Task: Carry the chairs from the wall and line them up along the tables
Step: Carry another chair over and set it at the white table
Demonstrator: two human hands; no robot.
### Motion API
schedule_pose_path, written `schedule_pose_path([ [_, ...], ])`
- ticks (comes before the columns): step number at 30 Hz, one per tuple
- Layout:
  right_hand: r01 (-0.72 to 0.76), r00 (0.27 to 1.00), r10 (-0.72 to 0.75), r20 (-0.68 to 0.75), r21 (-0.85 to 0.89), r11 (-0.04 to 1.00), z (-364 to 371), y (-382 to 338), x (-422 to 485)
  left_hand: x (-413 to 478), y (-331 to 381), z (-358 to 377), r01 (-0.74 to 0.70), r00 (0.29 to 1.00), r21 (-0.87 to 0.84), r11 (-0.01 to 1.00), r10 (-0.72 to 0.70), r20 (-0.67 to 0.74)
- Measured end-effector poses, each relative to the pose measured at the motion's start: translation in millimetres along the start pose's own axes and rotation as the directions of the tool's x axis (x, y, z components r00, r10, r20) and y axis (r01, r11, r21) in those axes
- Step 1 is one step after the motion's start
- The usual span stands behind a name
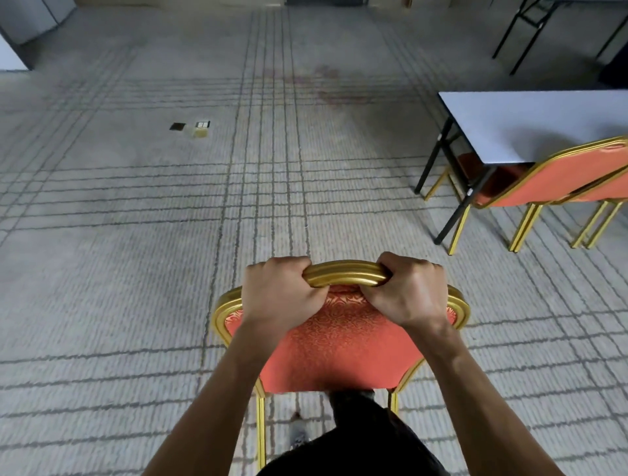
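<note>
Pale grey carpet (102, 271) covers the floor, crossed by bands of thin darker lines, one bundle running up toward twelve o'clock and others cutting across from left to right. Out at ten o'clock a small dark square plate (177, 126) lies flat on the carpet, and just beside it on the right sits a floor socket box (202, 129) with a yellowish flap. Near twelve o'clock, a faint reddish stain (334, 90) smudges the pile. Far off at eleven o'clock a grey cabinet (30, 20) stands in the corner, with a white panel (8, 56) just below it at the left edge. A dark strip (326, 2) sits at the very top, too cropped to identify.
</note>
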State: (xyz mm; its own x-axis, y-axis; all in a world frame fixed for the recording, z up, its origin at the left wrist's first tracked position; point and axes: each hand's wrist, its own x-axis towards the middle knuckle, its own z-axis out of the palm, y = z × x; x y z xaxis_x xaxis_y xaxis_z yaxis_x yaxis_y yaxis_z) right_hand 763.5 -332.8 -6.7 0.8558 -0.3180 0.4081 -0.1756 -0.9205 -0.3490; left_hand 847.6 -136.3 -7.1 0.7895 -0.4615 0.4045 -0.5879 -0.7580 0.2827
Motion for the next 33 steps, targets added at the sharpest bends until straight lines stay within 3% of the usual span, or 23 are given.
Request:
schedule_pose_path([
  [10,-0.041,0.998,0.039,0.047,0.040,0.998,74,91,199,210,-18,101,0.010,0.999,0.006,1.000,-0.010,0.049],
  [18,-0.018,0.999,0.015,0.041,0.083,0.996,104,148,335,344,-15,152,-0.014,0.999,-0.013,1.000,0.013,-0.032],
  [27,-0.034,0.999,0.033,0.026,0.032,0.999,166,207,484,500,-43,237,-0.039,0.998,-0.048,0.998,0.037,-0.047],
  [33,-0.128,0.988,0.130,0.082,-0.031,0.991,221,243,614,640,-78,306,-0.026,0.999,-0.137,0.990,0.032,0.040],
])
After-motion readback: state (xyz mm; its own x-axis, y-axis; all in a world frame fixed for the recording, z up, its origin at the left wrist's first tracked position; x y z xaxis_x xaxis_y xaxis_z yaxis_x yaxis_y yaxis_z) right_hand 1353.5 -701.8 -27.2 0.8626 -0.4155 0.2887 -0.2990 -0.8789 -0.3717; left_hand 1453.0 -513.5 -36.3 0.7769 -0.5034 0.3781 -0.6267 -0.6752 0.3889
